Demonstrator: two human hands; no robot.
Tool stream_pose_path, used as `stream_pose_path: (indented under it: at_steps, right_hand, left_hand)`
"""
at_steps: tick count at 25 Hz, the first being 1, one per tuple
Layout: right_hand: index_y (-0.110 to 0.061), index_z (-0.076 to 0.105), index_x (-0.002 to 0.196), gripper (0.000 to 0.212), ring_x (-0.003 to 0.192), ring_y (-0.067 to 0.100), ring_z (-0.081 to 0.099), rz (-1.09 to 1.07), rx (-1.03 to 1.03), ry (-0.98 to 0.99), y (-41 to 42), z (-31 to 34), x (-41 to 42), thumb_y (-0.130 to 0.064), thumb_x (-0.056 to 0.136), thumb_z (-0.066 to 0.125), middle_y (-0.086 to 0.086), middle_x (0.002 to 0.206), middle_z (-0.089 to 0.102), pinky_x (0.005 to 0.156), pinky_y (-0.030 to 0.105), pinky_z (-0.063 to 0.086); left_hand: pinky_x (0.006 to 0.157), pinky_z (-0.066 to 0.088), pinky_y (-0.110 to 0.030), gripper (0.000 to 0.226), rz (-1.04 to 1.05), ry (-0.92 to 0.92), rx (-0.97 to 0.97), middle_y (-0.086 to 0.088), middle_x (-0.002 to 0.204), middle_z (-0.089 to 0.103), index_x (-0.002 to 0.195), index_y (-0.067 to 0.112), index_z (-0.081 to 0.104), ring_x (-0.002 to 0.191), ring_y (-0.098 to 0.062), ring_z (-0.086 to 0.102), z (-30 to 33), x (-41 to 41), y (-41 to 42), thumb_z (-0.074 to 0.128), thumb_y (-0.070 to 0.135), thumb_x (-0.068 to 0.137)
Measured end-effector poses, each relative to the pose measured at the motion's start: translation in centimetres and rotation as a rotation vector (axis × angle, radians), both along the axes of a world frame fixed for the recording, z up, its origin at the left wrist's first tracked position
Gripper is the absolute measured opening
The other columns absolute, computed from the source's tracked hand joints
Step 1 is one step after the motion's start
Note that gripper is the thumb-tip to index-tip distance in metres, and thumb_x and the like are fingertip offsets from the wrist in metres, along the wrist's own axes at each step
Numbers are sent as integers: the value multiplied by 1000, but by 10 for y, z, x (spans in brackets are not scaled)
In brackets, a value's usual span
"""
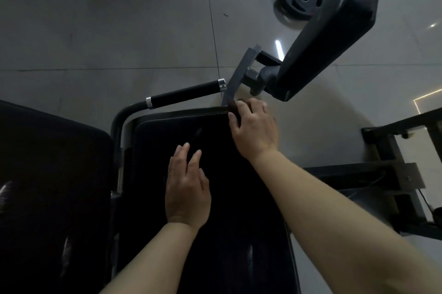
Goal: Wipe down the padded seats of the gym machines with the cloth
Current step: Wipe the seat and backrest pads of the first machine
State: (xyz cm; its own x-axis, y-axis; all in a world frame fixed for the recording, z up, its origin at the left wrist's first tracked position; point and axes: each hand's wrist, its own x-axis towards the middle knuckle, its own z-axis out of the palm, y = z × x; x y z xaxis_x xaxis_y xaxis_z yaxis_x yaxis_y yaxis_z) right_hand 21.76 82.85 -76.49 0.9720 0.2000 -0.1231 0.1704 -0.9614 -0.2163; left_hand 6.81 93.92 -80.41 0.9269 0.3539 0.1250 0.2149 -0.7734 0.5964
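Seat [181, 131] | left hand [187, 188] flat on it, fingers straight | right hand [254, 131] pinches dark cloth [233, 108] at its far corner

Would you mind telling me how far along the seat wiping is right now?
Nothing shows as finished. In hand: the left hand lies flat on the black padded seat, while the right hand holds a small dark cloth-like thing at its far corner, too dim to identify. Left: the tilted black pad beyond looks untouched.
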Motion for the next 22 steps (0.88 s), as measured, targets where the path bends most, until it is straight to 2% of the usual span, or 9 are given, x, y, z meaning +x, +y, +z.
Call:
stream_pose_path:
  at_steps: [3, 5, 8, 10, 12, 14, 16, 20, 22]
  right_hand:
    - [-29, 18, 150, 55, 146, 31, 2, -6, -49, -35, -19, -3, -58, -47, 99, 27, 7, 159, 6, 117, 45, 9]
    - [-27, 22, 150, 55, 146, 34, 4, 10, -91, -74, -38, -2, -122, -47, 98, 27, 10, 159, 8, 117, 44, 9]
    - [-23, 33, 146, 58, 144, 38, 11, 100, -177, -60, -58, 4, -191, -48, 94, 31, 14, 157, 14, 114, 49, 14]
    - [-25, 33, 145, 58, 144, 38, 9, 198, -179, -45, -55, 4, -170, -48, 93, 34, 12, 158, 15, 114, 51, 12]
    - [-31, 27, 147, 55, 146, 32, 0, 274, -132, -66, -26, 5, -111, -48, 95, 34, 5, 159, 10, 117, 49, 4]
    - [-35, 21, 148, 53, 146, 26, -6, 260, -84, -30, 11, 1, -50, -47, 98, 30, 0, 160, 7, 118, 47, -3]
    - [-33, 24, 148, 50, 147, 22, -4, 238, -77, -10, 32, -1, -22, -42, 100, 30, -3, 159, 14, 118, 45, -3]
    - [-27, 30, 147, 50, 147, 22, 9, 389, -69, -86, -1, -3, -86, -35, 97, 30, -2, 158, 20, 118, 44, 12]
    - [-27, 33, 146, 51, 146, 23, 15, 400, -96, -70, -22, 1, -134, -36, 95, 31, -2, 157, 22, 116, 44, 15]
  left_hand:
    - [112, 28, -45, 41, -3, 19, -22, -17, 142, 42, 127, 3, 54, 138, -29, 32, 3, 0, 0, 33, 18, 95]
    - [112, 27, -44, 38, 3, 46, -29, -16, 144, 41, 128, 4, 54, 139, -28, 31, 4, 1, -1, 38, 14, 95]
    - [110, 33, -49, 36, 7, 51, -30, -15, 144, 41, 127, 4, 54, 139, -28, 31, 5, 2, -2, 45, 10, 92]
    - [109, 34, -50, 36, 10, 38, -26, -16, 143, 42, 127, 4, 54, 138, -29, 32, 3, 4, -2, 43, 11, 93]
    - [109, 34, -51, 39, 14, 9, -15, -18, 141, 43, 126, 3, 54, 137, -30, 33, 0, 3, 1, 36, 16, 95]
    - [106, 38, -53, 42, 19, -21, -14, -18, 139, 45, 123, 2, 56, 136, -30, 35, -2, 0, 0, 31, 18, 93]
    - [102, 42, -54, 40, 31, -39, -27, -17, 138, 46, 118, 2, 56, 135, -30, 36, -2, 1, 0, 31, 17, 93]
    - [102, 42, -54, 34, 27, -50, -98, -15, 136, 44, 117, 5, 51, 134, -29, 36, 0, -3, 5, 32, 16, 90]
    - [107, 36, -50, 41, -52, 9, -25, -14, 144, 39, 125, 6, 48, 138, -28, 31, 1, -26, 8, 32, 19, 90]
